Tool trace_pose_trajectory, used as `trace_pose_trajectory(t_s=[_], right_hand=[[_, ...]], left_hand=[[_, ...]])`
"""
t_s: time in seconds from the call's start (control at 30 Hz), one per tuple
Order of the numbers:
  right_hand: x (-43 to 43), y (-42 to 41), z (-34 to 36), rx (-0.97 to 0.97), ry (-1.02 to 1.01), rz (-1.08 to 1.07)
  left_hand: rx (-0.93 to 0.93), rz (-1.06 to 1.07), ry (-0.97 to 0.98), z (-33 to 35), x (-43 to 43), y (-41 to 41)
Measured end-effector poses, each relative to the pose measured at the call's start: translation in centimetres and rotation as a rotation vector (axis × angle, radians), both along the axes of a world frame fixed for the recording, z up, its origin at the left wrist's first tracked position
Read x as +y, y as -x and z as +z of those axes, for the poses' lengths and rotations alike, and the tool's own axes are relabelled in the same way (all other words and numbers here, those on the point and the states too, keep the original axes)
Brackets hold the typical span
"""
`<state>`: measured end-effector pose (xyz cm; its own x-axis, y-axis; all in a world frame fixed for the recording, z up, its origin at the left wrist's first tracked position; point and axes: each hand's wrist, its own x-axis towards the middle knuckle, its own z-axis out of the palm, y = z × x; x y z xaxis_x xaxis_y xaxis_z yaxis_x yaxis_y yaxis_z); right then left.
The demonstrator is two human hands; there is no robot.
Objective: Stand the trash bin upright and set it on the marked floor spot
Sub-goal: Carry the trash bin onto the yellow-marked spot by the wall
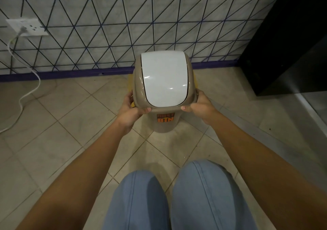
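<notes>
Beige floor tiles [74, 120] run up to a purple skirting strip at the foot of a wall patterned with dark triangles, and on them, close to that wall edge, stands the trash bin [163, 123]. It is upright, its white swing lid [164, 78] facing up and an orange label showing on its front. The left hand [131, 110] and the right hand [199, 106] each clasp the lid rim from their own side, thumbs laid over the near edge. Yellow marking [131, 104] peeks out at the bin's left and right shoulders, so the marked spot seems to lie under or just behind it; whether the base sits squarely inside cannot be told, since the bin hides most of it. The righting looks done; what is left, I judge, is a final nudge into place and letting go. Further out, a white cable [26, 92] trails from a wall socket [27, 27] on the left, a black cabinet [290, 40] stands at right, and the person's knees fill the near edge
</notes>
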<state>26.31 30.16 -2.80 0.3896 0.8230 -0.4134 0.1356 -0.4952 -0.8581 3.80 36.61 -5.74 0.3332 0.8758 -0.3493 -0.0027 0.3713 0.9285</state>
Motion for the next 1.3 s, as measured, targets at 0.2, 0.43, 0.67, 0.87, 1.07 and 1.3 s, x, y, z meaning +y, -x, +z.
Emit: trace_pose_trajectory(t_s=[0.2, 0.43, 0.67, 0.87, 1.07, 1.3], right_hand=[[0.7, -0.2, 0.0, -0.002, -0.006, -0.007], [1.5, -0.3, -0.1, -0.244, -0.133, -0.003], [1.3, -1.1, -0.8, -0.359, -0.262, 0.095], [3.2, -2.0, -0.1, -0.225, -0.230, 0.144], [4.3, -2.0, -0.4, -0.109, -0.213, 0.116], [5.9, -1.4, -0.2, -0.134, -0.183, 0.144]], left_hand=[[0.063, -0.036, -0.037, 0.1, 0.8, -0.5], [0.224, -0.002, -0.208, 0.7, 1.0, -2.4], [0.422, 0.027, -0.495, 1.0, 0.7, -3.2], [0.353, -0.065, -0.432, 2.5, 2.4, -3.6], [0.358, -0.085, -0.433, 3.1, 3.5, -3.6], [0.385, -0.098, -0.396, 3.5, 5.2, -3.1]])
